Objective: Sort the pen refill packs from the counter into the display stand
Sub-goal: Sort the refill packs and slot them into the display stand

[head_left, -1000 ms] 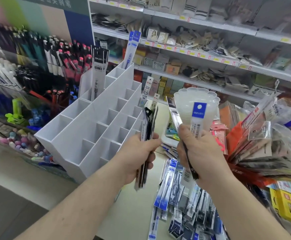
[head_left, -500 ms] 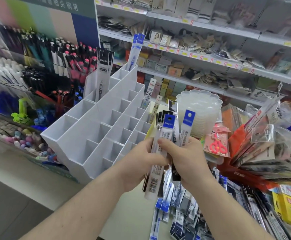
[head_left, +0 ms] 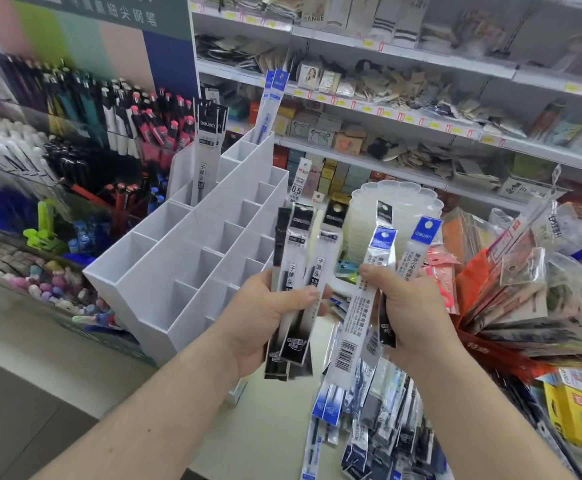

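Holding a fan of black-topped refill packs [head_left: 298, 268], my left hand [head_left: 265, 317] has its thumb pressed across their fronts and its fingers curled behind. I can read "deli" on the black headers and "0.5" on a white label lower down. My right hand [head_left: 411, 313] grips a second bunch, the blue-topped packs [head_left: 383, 258]; their blue headers also carry "deli", and one turned pack shows a barcode and small print too fine for me to read. Both bunches are held up between the white display stand [head_left: 192, 258] on my left and a clear scalloped tub [head_left: 397, 202] behind. More refill packs lie in a loose pile [head_left: 369, 427] on the counter [head_left: 269, 427] under my right wrist. Two back compartments of the stand hold packs upright: black-headed ones [head_left: 210, 140] marked "deli", and a blue-headed one [head_left: 272, 98] further right. Another pack [head_left: 300, 181] just behind the stand reads "0.5".
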The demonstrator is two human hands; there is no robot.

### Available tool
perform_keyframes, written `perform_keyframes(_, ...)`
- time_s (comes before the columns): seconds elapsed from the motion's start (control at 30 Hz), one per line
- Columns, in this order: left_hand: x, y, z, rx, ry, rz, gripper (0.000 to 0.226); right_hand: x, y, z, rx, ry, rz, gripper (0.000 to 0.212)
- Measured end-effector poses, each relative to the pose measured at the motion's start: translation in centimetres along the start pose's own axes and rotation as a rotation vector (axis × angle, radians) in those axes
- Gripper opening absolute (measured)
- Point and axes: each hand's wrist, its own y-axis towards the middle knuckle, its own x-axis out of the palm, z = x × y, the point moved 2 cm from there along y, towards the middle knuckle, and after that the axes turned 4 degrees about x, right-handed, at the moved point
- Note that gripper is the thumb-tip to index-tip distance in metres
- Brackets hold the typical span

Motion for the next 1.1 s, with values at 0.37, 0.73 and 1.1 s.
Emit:
perform_keyframes(0.37,1.5,-0.2,-0.6,-0.002,0.048,-0.061,0.026,2.5,-0.7,0.9,0.046,-0.100,-0.054,0.011)
perform_keyframes(0.73,0.3,-0.1,-0.3,0.046,-0.055,0.117,0.039,2.0,-2.9,0.2,-0.178,-0.046,-0.029,0.031)
perform_keyframes(1.1,1.1,-0.2,-0.7,0.147,0.018,0.053,0.053,3.9,-2.6,1.6,-0.098,0.062,-0.034,0.015)
